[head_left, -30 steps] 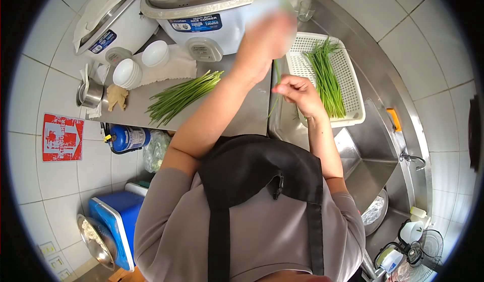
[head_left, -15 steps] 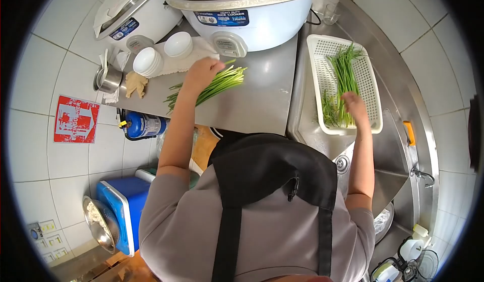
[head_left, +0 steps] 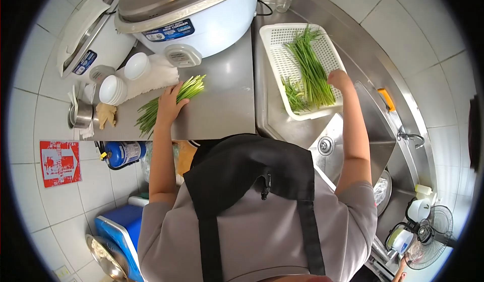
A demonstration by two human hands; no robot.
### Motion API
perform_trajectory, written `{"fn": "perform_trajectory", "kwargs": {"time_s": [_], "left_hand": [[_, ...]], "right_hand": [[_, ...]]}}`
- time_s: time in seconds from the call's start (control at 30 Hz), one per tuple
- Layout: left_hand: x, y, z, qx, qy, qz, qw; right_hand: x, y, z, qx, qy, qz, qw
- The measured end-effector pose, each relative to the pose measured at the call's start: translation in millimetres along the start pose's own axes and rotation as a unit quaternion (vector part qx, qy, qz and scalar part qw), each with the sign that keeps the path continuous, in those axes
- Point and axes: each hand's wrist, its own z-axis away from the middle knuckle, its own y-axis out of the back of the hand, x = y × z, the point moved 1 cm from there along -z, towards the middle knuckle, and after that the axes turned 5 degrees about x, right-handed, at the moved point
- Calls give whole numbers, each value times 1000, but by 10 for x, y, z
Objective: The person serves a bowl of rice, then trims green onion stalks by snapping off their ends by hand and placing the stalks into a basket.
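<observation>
A bunch of green chives (head_left: 190, 88) lies on the steel counter, pale ends pointing up and right. My left hand (head_left: 172, 103) rests on top of it with fingers laid across the stalks and thumb spread apart. More chives (head_left: 311, 73) lie lengthwise in a white perforated plastic basket (head_left: 275, 40), beside a smaller loose clump at its lower left. At the basket's right side, my right hand (head_left: 341, 79) is closed next to the chives and the rim. Its fingertips are hidden, so what they hold cannot be made out.
A large rice cooker (head_left: 212, 35) stands behind the left bunch, with a second one (head_left: 96, 45) farther left. White bowls (head_left: 113, 89), a piece of ginger (head_left: 106, 115) and a metal pot (head_left: 80, 114) sit at left. The sink (head_left: 373, 131) and faucet (head_left: 411, 138) are at right.
My left hand has gone from raised and closed above the bunch to lying over it. My right hand has shifted to the basket's right side. The whole view has turned and moved.
</observation>
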Motion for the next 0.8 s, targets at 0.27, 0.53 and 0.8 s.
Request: {"fn": "perform_trajectory", "kwargs": {"time_s": [0.27, 0.53, 0.8], "left_hand": [[403, 283, -150, 121, -60, 12, 991], [1630, 538, -467, 179, -190, 108, 959], [2312, 476, -614, 140, -316, 210, 915]], "right_hand": [[-39, -8, 108, 30, 5, 22, 999], [-264, 879, 542, 169, -56, -126, 976], [-572, 1125, 836, 312, 49, -229, 921]]}}
